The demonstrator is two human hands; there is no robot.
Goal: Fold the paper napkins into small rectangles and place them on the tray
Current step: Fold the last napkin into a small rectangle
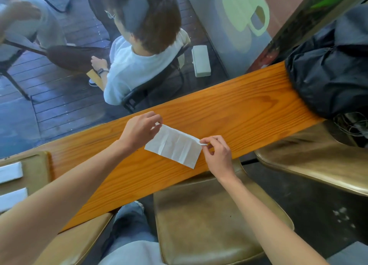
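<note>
A white paper napkin (pixel 174 145), folded into a long strip with several crease lines, lies on the narrow orange wooden counter (pixel 239 109). My left hand (pixel 139 130) pinches its far left corner between thumb and finger. My right hand (pixel 217 151) pinches the far right corner. The near edge of the napkin rests flat on the wood. At the far left a brown tray (pixel 37 165) holds two folded white napkins (pixel 11 172), partly cut off by the frame edge.
A black bag (pixel 328 73) sits on the counter's right end. Brown stool seats (pixel 209 215) stand below the counter's near edge. Beyond the glass, a person in a white shirt (pixel 135 65) sits with their back to me.
</note>
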